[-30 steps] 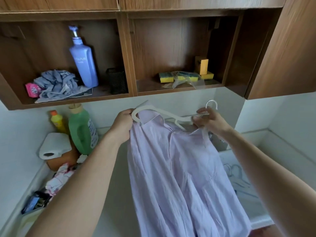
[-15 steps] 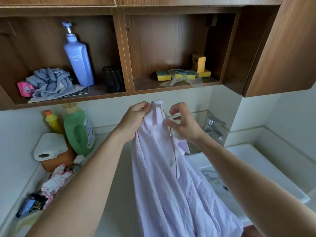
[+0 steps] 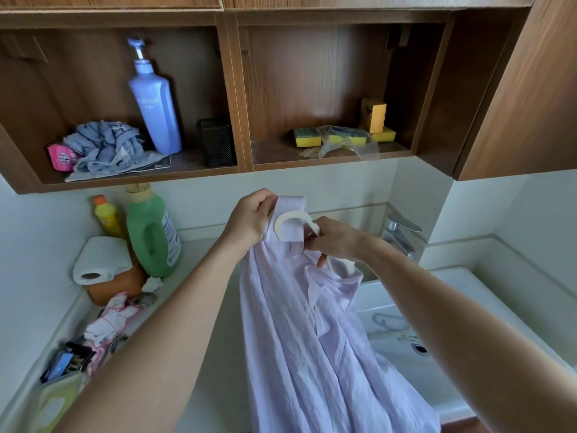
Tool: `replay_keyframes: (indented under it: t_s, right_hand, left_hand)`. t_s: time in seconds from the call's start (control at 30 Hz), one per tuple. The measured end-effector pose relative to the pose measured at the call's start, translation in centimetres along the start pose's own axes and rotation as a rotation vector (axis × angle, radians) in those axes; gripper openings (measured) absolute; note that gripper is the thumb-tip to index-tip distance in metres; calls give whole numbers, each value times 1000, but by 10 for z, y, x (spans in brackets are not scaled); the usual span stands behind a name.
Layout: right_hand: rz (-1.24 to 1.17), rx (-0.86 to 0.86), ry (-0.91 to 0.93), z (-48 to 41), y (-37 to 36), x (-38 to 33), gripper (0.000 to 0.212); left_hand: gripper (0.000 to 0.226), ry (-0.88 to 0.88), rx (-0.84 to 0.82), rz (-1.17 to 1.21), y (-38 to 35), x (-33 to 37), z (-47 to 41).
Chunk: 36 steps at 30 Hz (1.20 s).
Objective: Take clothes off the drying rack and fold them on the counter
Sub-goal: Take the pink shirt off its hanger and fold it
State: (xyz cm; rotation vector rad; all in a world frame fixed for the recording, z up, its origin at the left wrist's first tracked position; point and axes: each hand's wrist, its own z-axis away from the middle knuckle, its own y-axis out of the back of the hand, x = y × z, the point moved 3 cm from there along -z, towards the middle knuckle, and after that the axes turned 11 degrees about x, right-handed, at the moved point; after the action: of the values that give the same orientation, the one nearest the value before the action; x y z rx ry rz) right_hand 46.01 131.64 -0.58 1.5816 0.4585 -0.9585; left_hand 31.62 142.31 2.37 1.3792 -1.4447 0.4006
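Single head-worn wide-angle view, forward and slightly down, close over the counter, wall shelves above

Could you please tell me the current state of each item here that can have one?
shirt: held up, hanging unfolded, not yet on the counter
hanger: partly out of the shirt
left hand: grips the shirt's collar
right hand: grips the hanger
faucet: no water seen running
green bottle: upright, capped
pump bottle: upright
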Motion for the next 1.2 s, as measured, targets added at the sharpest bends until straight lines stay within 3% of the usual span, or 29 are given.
replay_keyframes:
  t_s: [0.3,0.37,0.5,0.57,0.67,0.73,0.8,0.83,0.9,0.97,1.0,1.1,1.2]
  right_hand:
    - [-100,-244,-122,2,-21,-14,21]
    - [-129,-292,-145,3,-32,-19,29]
    - [-229,-316,-133,6,-40,-22,34]
    - [-202,-246,-132,5,-35,-18,28]
    - [35,-18,-41,1,-19,-13,18]
    - [125,103,18,-1,-5,-4,25]
    - [125,193,-16,-2,10,10,30]
    - [111,229,-35,-2,16,20,29]
    - [58,241,-44,1,18,29,21]
    - [-67,209,-15,6,12,22,8]
    - [-136,173,13,8,9,14,13]
    - [-203,70,47,15,6,-2,39]
    - [-110,36,-24,12,12,12,45]
  left_hand:
    - [29,-18,21,81,-3,-4,-1]
    - [38,-38,55,92,-5,1,-1]
    - [29,-56,60,110,-6,5,-2]
    - [27,-62,77,73,-1,2,-6]
    - [24,-93,136,-129,10,-5,-13]
    - [23,-48,198,-215,22,-16,-17]
    - [23,54,266,-130,38,-26,-20]
    - [21,120,245,-25,41,-31,-21]
    - [8,237,14,135,34,-31,-15]
    - [20,257,-269,118,12,-32,-1]
    - [24,245,-349,79,2,-31,5]
    - [7,171,-334,-22,-16,-27,10]
    - [41,94,-192,-148,-12,-26,0]
